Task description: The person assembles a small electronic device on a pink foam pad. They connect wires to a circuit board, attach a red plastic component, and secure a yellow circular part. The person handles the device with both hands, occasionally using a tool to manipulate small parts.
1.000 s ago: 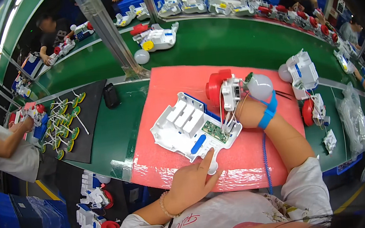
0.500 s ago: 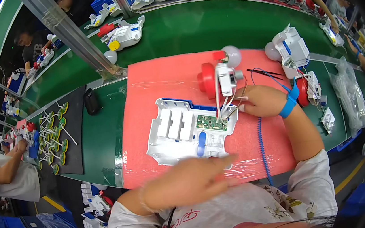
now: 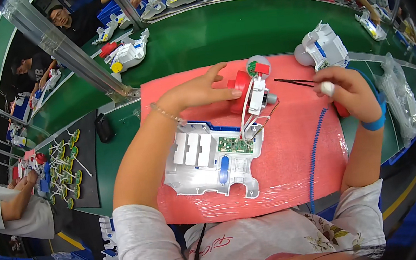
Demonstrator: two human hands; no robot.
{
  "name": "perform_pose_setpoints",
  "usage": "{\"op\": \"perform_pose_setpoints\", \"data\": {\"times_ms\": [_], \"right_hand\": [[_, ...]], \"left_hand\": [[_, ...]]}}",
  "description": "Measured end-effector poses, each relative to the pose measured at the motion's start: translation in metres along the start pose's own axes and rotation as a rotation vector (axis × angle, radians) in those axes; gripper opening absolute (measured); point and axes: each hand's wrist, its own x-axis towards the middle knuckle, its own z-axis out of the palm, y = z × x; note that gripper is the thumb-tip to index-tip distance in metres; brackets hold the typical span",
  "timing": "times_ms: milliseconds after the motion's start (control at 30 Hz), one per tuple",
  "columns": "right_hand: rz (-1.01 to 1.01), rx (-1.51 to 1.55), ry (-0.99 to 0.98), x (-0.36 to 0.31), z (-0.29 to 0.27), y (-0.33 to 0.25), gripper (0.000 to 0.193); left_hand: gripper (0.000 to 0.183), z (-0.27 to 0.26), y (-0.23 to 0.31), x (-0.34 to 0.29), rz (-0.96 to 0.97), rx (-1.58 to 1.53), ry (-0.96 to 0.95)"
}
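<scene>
"So, what's different from half a second ago?"

"Both hands have moved. The right hand (image 3: 350, 92) was down by the wires (image 3: 245, 128); now it is out to the right, at the joined end of the black tweezers (image 3: 291, 82) lying on the pink foam mat (image 3: 295, 171)."

"Has it got them?"

"I can't tell. Thumb and fingers are bent close about that end, but a firm grip isn't visible."

"And the left hand (image 3: 208, 90)?"

"It was a blur over the near edge of the white plastic housing half (image 3: 181, 176). Now it reaches across the far edge, fingers spread wide, one tip over the red drum (image 3: 244, 80). Whether it presses there, I can't say."

"Where does the work itself lie?"

"The housing half lies on the mat with its inside up, the green circuit board (image 3: 235, 145) in its far right part. Wires run from there to the white bracket (image 3: 256, 103), which stands just beyond with the drum, the silver motor (image 3: 270, 99) and the frosted dome (image 3: 257, 58)."

"What do you make of the change?"

"My reading: the right hand has turned from wiring to tool, while the left attends to the drum. Nothing looks unplugged, though the wire ends are too small to judge."
</scene>
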Motion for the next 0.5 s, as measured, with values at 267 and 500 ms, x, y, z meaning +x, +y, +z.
{"op": "perform_pose_setpoints", "data": {"times_ms": [267, 500], "right_hand": [[-0.092, 0.175, -0.194, 0.049, 0.071, 0.057, 0.053], [-0.147, 0.461, -0.280, 0.076, 0.110, 0.050, 0.061]], "left_hand": [[0.082, 0.020, -0.003, 0.010, 0.008, -0.066, 0.084], [0.079, 0.021, -0.003, -0.038, -0.095, -0.252, 0.409]]}}
